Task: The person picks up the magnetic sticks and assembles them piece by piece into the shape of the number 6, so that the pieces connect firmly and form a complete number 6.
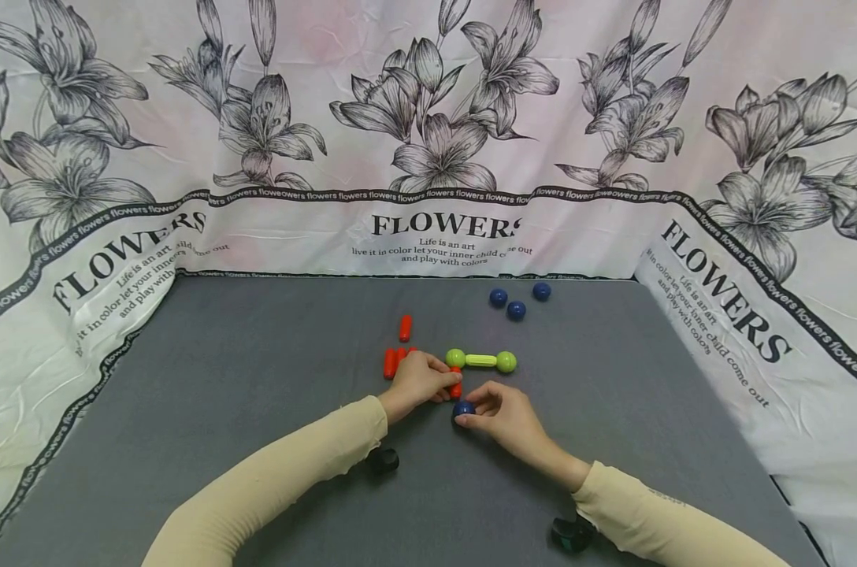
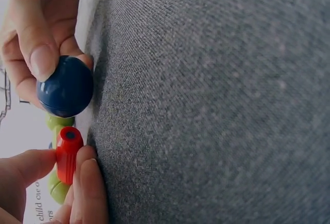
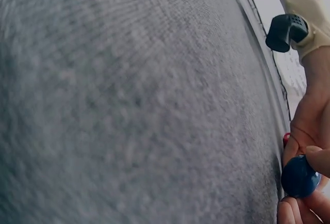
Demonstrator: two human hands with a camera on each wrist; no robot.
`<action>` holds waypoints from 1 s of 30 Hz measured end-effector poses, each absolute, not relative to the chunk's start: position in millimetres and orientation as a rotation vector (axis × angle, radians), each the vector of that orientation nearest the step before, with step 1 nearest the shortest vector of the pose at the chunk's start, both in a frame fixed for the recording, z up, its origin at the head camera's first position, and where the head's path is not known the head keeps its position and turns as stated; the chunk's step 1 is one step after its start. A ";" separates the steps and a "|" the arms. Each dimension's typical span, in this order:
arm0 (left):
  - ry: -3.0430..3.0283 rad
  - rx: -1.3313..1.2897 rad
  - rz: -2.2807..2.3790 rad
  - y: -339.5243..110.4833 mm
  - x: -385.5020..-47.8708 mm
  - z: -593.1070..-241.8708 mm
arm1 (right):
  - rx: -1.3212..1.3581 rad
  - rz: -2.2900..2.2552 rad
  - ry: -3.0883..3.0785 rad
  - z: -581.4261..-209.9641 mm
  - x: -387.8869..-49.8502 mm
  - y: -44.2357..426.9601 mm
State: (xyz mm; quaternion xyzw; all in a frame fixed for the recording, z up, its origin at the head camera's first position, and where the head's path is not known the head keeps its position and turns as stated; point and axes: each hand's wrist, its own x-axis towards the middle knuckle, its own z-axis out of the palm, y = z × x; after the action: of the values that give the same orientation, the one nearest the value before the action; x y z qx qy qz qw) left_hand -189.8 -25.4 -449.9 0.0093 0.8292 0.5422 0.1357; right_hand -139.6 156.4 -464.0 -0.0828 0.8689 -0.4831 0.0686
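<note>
My left hand (image 1: 417, 383) pinches a short red rod (image 1: 457, 386) between thumb and fingers, its far end at the left green ball (image 1: 455, 358). That ball and another green ball (image 1: 506, 361) sit at the two ends of a yellow-green rod (image 1: 481, 361). With thumb and fingertips, my right hand (image 1: 508, 417) holds a dark blue ball (image 1: 464, 410) just in front of the red rod's near end. In the left wrist view a small gap separates the blue ball (image 2: 65, 86) from the red rod (image 2: 68, 157), whose end face has a dark round centre.
Several red rods (image 1: 390, 365) lie left of my left hand, partly behind it, with a single red rod (image 1: 405, 327) farther back. Loose blue balls (image 1: 516, 310) rest near the back of the grey tabletop (image 1: 258, 339). Flower-printed cloth (image 1: 443, 236) borders the table.
</note>
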 end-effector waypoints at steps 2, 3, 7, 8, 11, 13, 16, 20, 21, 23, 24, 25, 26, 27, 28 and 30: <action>2.401 0.030 1.576 -25.8 -189.6 -449.2 | -0.245 -1.453 2.623 -465.5 -139.0 155.5; 2.401 0.032 1.576 -25.9 -189.7 -449.3 | -0.244 -1.451 2.629 -466.2 -139.0 155.1; 2.387 0.027 1.582 -26.1 -190.0 -450.0 | -0.230 -1.447 2.649 -467.0 -139.1 153.3; 2.383 0.021 1.582 -26.1 -190.2 -450.2 | -0.226 -1.447 2.654 -466.8 -139.3 152.8; 2.381 0.015 1.586 -26.5 -190.5 -451.3 | -0.219 -1.448 2.671 -466.1 -139.8 151.0; 2.382 0.011 1.588 -26.9 -190.2 -451.3 | -0.215 -1.445 2.680 -465.9 -140.0 150.0; 2.385 0.012 1.590 -27.2 -189.7 -452.0 | -0.206 -1.440 2.687 -466.2 -140.3 148.7; 2.382 0.007 1.591 -27.2 -189.4 -453.2 | -0.202 -1.444 2.694 -466.9 -141.1 147.8; 2.379 0.006 1.592 -27.3 -189.2 -453.1 | -0.202 -1.448 2.696 -466.9 -141.3 147.7; 2.379 0.003 1.592 -27.2 -189.2 -453.5 | -0.208 -1.458 2.697 -467.4 -141.9 147.7; 2.378 0.003 1.593 -27.3 -189.2 -453.5 | -0.212 -1.462 2.696 -467.7 -142.1 147.7; 2.378 0.004 1.593 -27.4 -189.1 -453.5 | -0.215 -1.469 2.695 -467.7 -142.3 147.8; 2.374 0.007 1.596 -27.4 -189.1 -453.6 | -0.220 -1.472 2.695 -468.2 -142.7 147.8; 2.368 0.009 1.598 -27.4 -189.1 -453.9 | -0.225 -1.473 2.697 -468.8 -143.0 147.8; 2.362 0.009 1.601 -27.4 -189.1 -454.0 | -0.230 -1.472 2.698 -469.1 -143.1 147.8; 2.351 0.009 1.611 -27.5 -189.1 -454.0 | -0.235 -1.481 2.698 -469.2 -143.3 147.6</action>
State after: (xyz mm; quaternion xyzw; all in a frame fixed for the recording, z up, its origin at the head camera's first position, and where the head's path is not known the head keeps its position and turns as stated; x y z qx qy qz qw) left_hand -189.1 -27.5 -454.0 0.0031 0.8162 0.5592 0.1454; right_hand -143.3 147.6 -469.2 -0.0761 0.8737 -0.4797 0.0276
